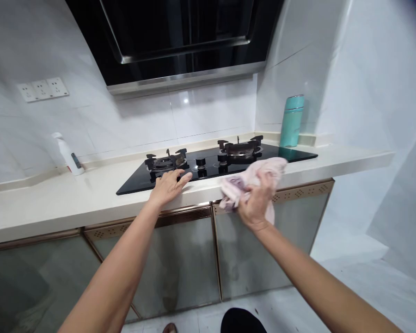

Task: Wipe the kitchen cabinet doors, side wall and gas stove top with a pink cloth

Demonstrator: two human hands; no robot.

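Note:
My right hand [258,199] grips a crumpled pale pink cloth [268,169] in front of the counter's front edge, below the right burner [241,149]. Part of the cloth hangs down over the cabinet front. My left hand [169,186] is spread at the front edge of the black glass gas hob [135,181], near the left burner [166,162], and holds nothing. Two black control knobs [201,163] stand between the burners. Whether the left fingertips touch the glass I cannot tell.
A teal bottle [291,121] stands at the hob's back right corner. On the left of the white counter [100,189] is a white spray bottle [66,152]. A black range hood [180,41] overhangs the hob. Glass-fronted cabinets [183,259] are below.

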